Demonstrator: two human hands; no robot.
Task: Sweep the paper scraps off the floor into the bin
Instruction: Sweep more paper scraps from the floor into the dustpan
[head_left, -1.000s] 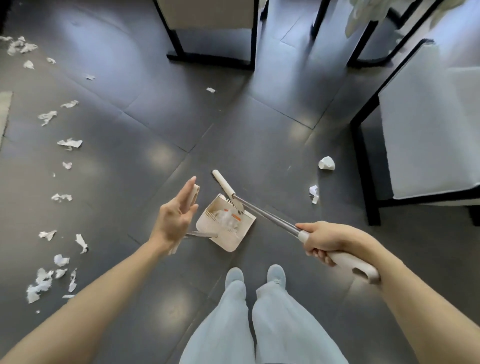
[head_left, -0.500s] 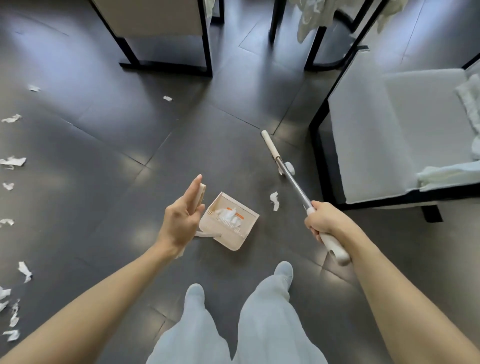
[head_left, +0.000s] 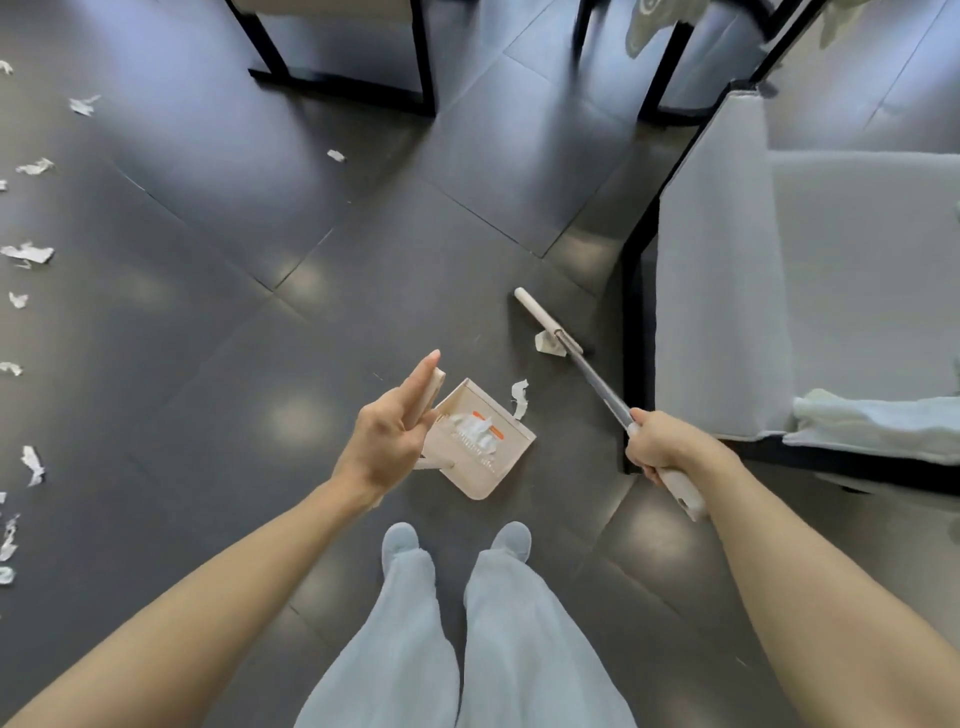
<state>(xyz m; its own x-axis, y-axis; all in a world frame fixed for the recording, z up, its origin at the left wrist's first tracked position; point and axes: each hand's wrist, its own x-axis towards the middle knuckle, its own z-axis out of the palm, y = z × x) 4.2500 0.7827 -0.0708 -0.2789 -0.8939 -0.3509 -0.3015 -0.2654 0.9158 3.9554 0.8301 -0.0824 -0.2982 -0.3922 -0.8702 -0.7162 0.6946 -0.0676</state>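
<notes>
Paper scraps (head_left: 549, 347) are lying between broom (head_left: 587, 371) head and dustpan (head_left: 485, 470) — nearer the right hand (head_left: 667, 449).
That hand is gripping the broom handle, head touching the farther scrap; the left hand (head_left: 392, 436) is pinching the dustpan's upright handle, fingers (head_left: 418, 382) nearly straight — one scrap just beside the pan.
</notes>
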